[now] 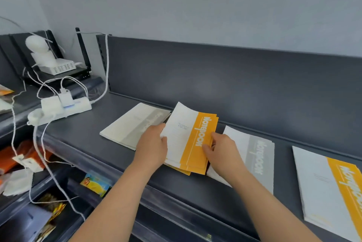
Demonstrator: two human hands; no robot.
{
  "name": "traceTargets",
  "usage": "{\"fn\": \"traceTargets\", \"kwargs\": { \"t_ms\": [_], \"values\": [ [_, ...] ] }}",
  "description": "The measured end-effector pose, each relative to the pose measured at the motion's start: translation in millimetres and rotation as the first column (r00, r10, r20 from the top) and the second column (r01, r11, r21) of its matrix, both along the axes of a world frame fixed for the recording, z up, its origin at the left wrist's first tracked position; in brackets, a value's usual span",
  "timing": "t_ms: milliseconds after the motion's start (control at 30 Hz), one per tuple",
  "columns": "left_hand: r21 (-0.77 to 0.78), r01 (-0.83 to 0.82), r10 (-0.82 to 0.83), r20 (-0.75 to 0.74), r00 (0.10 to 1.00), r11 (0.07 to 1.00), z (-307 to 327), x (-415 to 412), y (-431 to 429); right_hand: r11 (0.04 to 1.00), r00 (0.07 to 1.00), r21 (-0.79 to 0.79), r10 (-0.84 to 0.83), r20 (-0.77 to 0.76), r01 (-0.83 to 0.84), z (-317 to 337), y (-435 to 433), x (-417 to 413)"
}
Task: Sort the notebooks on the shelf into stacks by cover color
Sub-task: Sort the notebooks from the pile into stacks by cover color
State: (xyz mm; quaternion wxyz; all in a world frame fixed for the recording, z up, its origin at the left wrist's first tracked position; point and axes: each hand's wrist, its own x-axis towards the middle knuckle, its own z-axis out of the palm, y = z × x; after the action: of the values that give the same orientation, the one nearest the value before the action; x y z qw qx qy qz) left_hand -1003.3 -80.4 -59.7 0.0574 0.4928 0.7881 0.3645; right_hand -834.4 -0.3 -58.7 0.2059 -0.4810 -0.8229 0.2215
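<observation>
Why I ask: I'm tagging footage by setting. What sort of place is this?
Probably a shop or stockroom: tiered dark shelving, multiple orange-banded notebooks beside grey-banded notebooks, and packaged goods on the lower shelves.

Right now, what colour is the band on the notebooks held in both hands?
Orange-yellow band, white lettering; head view.

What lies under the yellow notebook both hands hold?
Other yellow notebooks, only edges showing, on the dark shelf. Their number and covers are hidden by the top notebook.
</observation>
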Motion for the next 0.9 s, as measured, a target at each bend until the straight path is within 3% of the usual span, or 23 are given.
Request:
{"fn": "traceTargets", "kwargs": {
  "t_ms": [267, 367, 533, 633, 900],
  "values": [
    [-0.137, 0.065, -0.074, -0.062, 0.995, 0.988, -17.0, -30.6, 14.9, 0.994, 0.986, 0.030, -0.110, 0.129, 0.107, -13.5, 0.5, -23.5],
    [-0.109, 0.086, -0.094, -0.065, 0.993, 0.990, -21.8, -35.1, 16.1, 0.991, 0.980, 0.038, -0.134, 0.149, 0.129, -14.5, 0.2, -25.6],
    [-0.135, 0.124, -0.151, -0.211, 0.966, 0.983, -15.1, -35.0, 12.8, 0.987, 0.985, 0.028, -0.157, 0.070, 0.155, -7.2, -6.4, -22.7],
    [-0.082, 0.186, -0.202, -0.289, 0.936, 0.979, -0.2, -23.0, 10.6, 0.975, 0.982, 0.119, -0.189, 0.010, 0.186, 2.7, -16.8, -11.2],
    [0.041, 0.412, -0.389, -0.252, 0.886, 0.910, 24.8, 40.5, 4.4, 0.923, 0.939, 0.211, -0.339, 0.051, 0.322, 12.9, -49.4, 48.8]
  ]
}}
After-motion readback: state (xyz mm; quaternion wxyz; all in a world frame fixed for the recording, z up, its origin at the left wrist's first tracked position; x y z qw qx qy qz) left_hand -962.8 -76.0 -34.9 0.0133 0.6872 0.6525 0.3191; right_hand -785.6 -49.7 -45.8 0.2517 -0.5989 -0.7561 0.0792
